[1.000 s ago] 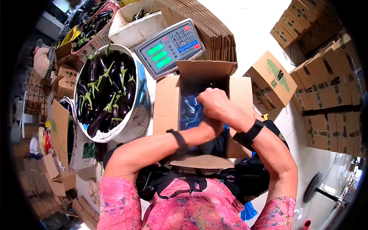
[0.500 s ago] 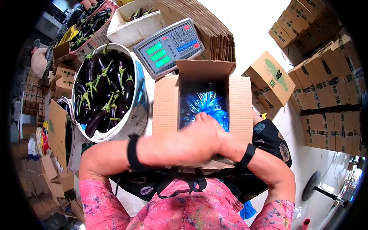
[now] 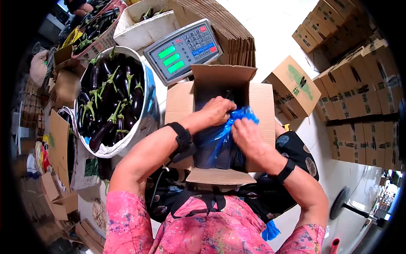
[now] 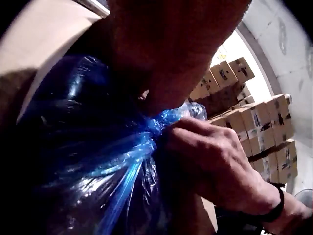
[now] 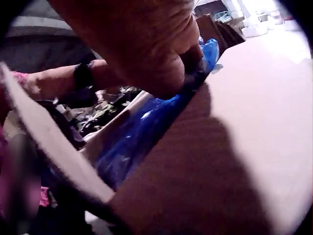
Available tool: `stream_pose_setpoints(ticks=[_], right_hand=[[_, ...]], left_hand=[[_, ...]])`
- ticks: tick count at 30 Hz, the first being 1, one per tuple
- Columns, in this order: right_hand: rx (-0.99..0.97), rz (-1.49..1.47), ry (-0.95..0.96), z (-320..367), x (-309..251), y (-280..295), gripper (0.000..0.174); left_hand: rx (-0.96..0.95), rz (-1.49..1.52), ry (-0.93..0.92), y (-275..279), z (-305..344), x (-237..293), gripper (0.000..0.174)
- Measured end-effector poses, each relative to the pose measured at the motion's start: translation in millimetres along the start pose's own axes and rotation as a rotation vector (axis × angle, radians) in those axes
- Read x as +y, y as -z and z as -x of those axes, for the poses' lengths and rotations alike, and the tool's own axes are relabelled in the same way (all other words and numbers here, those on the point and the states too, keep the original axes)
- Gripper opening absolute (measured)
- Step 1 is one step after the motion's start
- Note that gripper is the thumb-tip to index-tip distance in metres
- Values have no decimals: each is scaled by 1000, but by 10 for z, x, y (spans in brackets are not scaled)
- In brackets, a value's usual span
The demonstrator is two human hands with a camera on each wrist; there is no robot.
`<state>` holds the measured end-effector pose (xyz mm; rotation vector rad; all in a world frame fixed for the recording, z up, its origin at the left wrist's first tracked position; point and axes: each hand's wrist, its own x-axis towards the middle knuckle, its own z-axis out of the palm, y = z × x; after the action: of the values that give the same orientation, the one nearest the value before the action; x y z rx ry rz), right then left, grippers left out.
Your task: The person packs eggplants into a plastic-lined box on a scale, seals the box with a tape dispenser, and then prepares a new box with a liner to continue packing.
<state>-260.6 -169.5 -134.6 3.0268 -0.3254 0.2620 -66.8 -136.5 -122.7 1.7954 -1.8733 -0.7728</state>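
Observation:
A blue plastic bag (image 3: 220, 142) fills the inside of an open cardboard box (image 3: 179, 101) between the person's knees. My left hand (image 3: 216, 111) pinches the bag's gathered neck from the left, fingers curled. From the right, my right hand (image 3: 250, 136) grips the same bunched plastic, close to the left fingertips. The left wrist view shows the neck twisted tight into a knot-like bunch (image 4: 155, 128) beside the right hand (image 4: 215, 159), with creases fanning out below. In the right wrist view, a blue end (image 5: 210, 51) sticks out past the right hand's fingers (image 5: 168, 73). Dark shapes show through the bag.
A white tub of eggplants (image 3: 146, 106) stands left of the box. Behind are a scale display (image 3: 182, 53), a white foam box (image 3: 148, 31) and flattened cartons (image 3: 237, 46). A closed carton (image 3: 294, 89) and stacked cartons (image 3: 351, 97) are at the right.
The hands were crossed over the box, then came together nearer the body while the bag's top fanned out loose. Now they are uncrossed, farther forward, holding the bunched neck from either side.

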Motion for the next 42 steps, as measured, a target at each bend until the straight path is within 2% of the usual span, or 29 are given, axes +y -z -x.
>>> stream_pose_setpoints(ticks=[3, 6, 7, 8, 10, 13, 16, 17, 20, 21, 22, 24, 25, 28, 30, 31, 32, 34, 35, 36, 38, 41, 42], right_hand=[[41, 60, 177, -253, 260, -4, 13], [-165, -97, 81, -362, 388, -144, 11], [-169, -130, 89, -341, 439, -137, 14], [-190, -92, 107, -328, 459, -138, 14], [-241, -13, 136, -266, 478, -141, 15], [-196, -78, 143, -287, 509, -163, 15], [37, 7, 138, -310, 654, 25, 13], [67, 23, 146, -321, 671, 159, 12], [47, 50, -19, -367, 455, 420, 10], [-22, 18, -22, -346, 367, 398, 11], [-219, -160, -95, -341, 274, 374, 39], [-321, -297, -233, -394, 93, 322, 50], [-300, -349, -278, -418, 21, 312, 53], [-277, -488, -390, -457, -185, 255, 68], [-187, -490, -345, -364, -255, 65, 71], [-259, -611, -426, -328, -244, 73, 73], [-227, -559, -391, -288, -232, 17, 73], [-162, -467, -335, -164, -232, -153, 74], [-182, -506, -369, -176, -245, -137, 68], [-179, -519, -389, -185, -257, -148, 68], [-164, -535, -417, -221, -242, -194, 67], [-185, -630, -515, -309, -165, -234, 50], [-214, -673, -548, -333, -159, -199, 45]], left_hand=[[84, -42, -52, -128, 97, -112, 18], [137, 5, -97, -159, 371, -49, 28], [175, -20, -207, -152, 456, -17, 39], [251, -22, -274, -118, 529, 97, 39], [231, -137, -355, -152, 543, 143, 35], [198, -187, -343, -228, 388, -52, 30], [193, -243, -325, -255, 326, -188, 28], [241, -232, -336, -252, 299, -222, 21], [183, -162, -320, -259, 94, -319, 16], [231, -49, -308, -272, 11, -333, 12], [216, -44, -288, -286, -48, -346, 12], [184, -33, -244, -337, -117, -390, 13], [249, 24, -234, -379, -107, -422, 17], [307, 10, -29, -307, -43, -376, 25], [370, -196, -61, -121, 50, -232, 33], [393, -315, -57, -38, 58, -216, 35], [412, -437, -52, 67, 74, -209, 37], [678, -601, -397, 556, 154, -30, 48], [712, -624, -433, 713, 137, -17, 55], [693, -595, -376, 853, 134, 57, 54], [509, -614, -197, 877, 85, -84, 46], [220, -523, -55, 874, 9, -7, 22], [194, -478, -82, 810, 34, 15, 17]])
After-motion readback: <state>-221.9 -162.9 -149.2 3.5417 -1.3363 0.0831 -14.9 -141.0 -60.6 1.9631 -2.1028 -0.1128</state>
